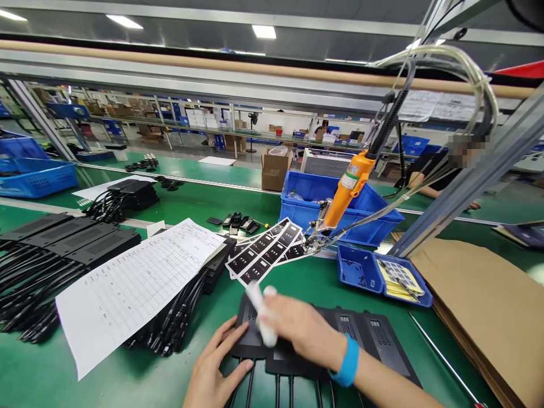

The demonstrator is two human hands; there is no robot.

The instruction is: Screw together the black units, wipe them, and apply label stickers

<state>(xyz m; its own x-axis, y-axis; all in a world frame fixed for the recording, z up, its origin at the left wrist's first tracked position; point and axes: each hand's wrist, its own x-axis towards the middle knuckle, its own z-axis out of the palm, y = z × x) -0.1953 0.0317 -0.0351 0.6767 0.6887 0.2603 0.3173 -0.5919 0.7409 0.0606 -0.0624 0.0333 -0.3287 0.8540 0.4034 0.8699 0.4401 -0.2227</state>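
Observation:
Several flat black devices with cables lie in a row on the green bench, the rightmost (385,340) showing a small display window. My left hand (216,362) rests with spread fingers at the left edge of the leftmost device (247,340). Over that device, my right hand (297,328), a blue band on its wrist, is closed on a white object (267,320), blurred by motion. Black label sheets (266,252) lie just behind. An orange electric screwdriver (348,184) hangs at the right above them.
Stacked black devices with cables (85,238) and a paper form (140,289) are at left. Blue bins (361,269) with small parts stand at right, before a large blue crate (378,218). Cardboard (484,300) lies far right. Another person's arm (425,184) shows behind.

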